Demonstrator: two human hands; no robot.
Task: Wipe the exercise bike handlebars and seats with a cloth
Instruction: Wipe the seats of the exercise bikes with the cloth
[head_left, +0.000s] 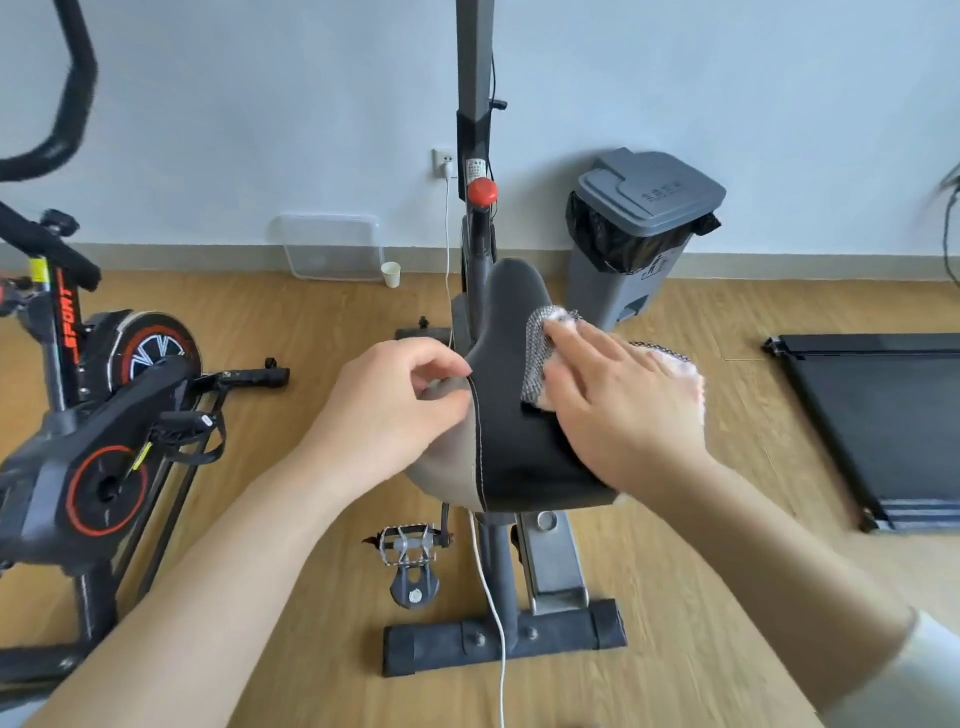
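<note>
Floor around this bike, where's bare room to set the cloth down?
Bare wood floor lies between the bin and the treadmill, and right of the bike's base bar. Left is crowded: pedal, white cable, then the second bike.

Head-worn view, forward-down, close above seat (511, 415)

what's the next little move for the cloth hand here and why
Probably slide the right hand and the cloth leftward across the seat: the cloth sits on the seat's right side, the dark middle and left part lie uncovered, and the left hand grips the left edge, steadying it.
</note>
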